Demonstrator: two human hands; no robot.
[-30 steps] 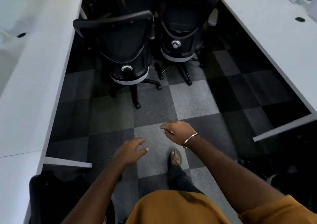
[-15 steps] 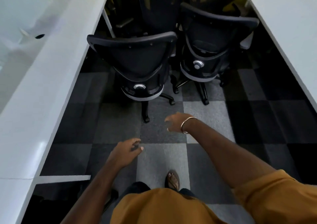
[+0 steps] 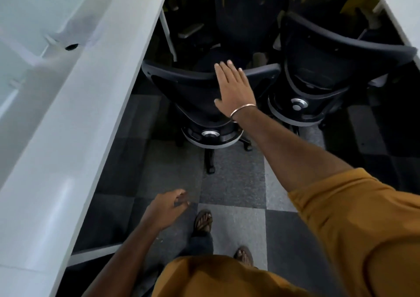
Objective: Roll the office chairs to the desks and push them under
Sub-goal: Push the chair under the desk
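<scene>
hands reaching, black mesh-backed office chair

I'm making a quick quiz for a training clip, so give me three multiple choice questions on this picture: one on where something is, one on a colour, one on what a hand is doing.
1. Where is the long white desk?
A. On the person's left
B. Behind the chairs
C. Under the nearest chair

2. What colour is the person's shirt?
A. Blue
B. Mustard yellow
C. White

3. What is the right hand doing?
A. Resting on the desk
B. Holding a cup
C. Reaching with spread fingers to the top of the nearest chair's backrest

Answers:
1 A, the desk's edge runs down the left side of the view.
2 B, the sleeve and hem are mustard yellow.
3 C, the fingers lie open over the backrest's top rim, no closed grip yet; the left hand hangs free above the floor.
</scene>
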